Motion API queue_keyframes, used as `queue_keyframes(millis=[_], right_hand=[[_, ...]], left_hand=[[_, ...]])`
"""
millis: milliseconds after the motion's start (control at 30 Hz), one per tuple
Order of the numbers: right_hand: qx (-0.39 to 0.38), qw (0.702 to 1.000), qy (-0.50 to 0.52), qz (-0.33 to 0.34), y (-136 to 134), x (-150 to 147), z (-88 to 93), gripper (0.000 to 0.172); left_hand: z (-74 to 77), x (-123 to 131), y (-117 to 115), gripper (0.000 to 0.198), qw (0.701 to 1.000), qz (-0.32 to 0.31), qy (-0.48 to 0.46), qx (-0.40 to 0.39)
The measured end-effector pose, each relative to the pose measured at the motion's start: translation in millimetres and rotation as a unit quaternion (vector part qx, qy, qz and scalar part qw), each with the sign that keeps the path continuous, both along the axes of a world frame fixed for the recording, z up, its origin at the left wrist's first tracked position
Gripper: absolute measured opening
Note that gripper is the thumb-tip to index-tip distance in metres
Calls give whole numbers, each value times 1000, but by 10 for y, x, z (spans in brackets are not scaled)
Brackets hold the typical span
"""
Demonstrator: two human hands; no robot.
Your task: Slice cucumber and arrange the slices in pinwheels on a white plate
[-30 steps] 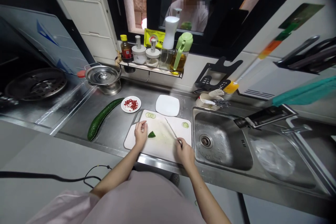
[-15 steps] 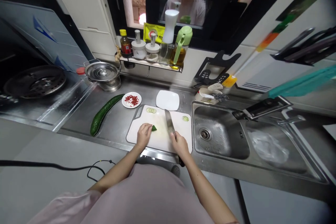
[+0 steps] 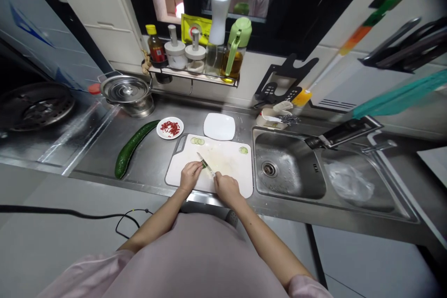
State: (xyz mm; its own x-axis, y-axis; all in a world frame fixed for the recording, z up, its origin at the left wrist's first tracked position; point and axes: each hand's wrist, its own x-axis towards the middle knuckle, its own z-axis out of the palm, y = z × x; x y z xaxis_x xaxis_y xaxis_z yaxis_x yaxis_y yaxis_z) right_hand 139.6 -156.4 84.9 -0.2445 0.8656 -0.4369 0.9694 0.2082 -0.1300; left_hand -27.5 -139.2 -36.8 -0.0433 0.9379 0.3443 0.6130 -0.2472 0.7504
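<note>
My right hand (image 3: 227, 189) is closed round the handle of a kitchen knife (image 3: 206, 164), its blade edge-on and slanting up to the left over the white cutting board (image 3: 181, 174). Under the fingers of my left hand (image 3: 190, 176) is a small dark green piece of cucumber (image 3: 204, 165), right beside the blade and partly hidden. Thin cucumber slices (image 3: 197, 141) lie at the board's upper left. Another small pile of slices (image 3: 243, 150) sits at its upper right.
A whole cucumber (image 3: 132, 151) and a plate of chopped red pieces (image 3: 170, 128) lie left of the board. Behind it is a white square plate (image 3: 219, 126). The sink (image 3: 289, 167) is on the right, a lidded steel pot (image 3: 129, 95) at the back left. Bottles stand on a rack (image 3: 195, 77).
My right hand has brought the knife leftward to the green piece, and the blade has turned from flat to edge-on. My left hand stays at the piece. The view has shifted slightly.
</note>
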Motion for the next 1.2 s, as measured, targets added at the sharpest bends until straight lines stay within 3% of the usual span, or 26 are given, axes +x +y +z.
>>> queue_keyframes(millis=[1200], right_hand=[[-11, 1000, -14, 16, -80, -124, -48, 26]], left_hand=[[11, -14, 9, 23, 999, -6, 33, 11]])
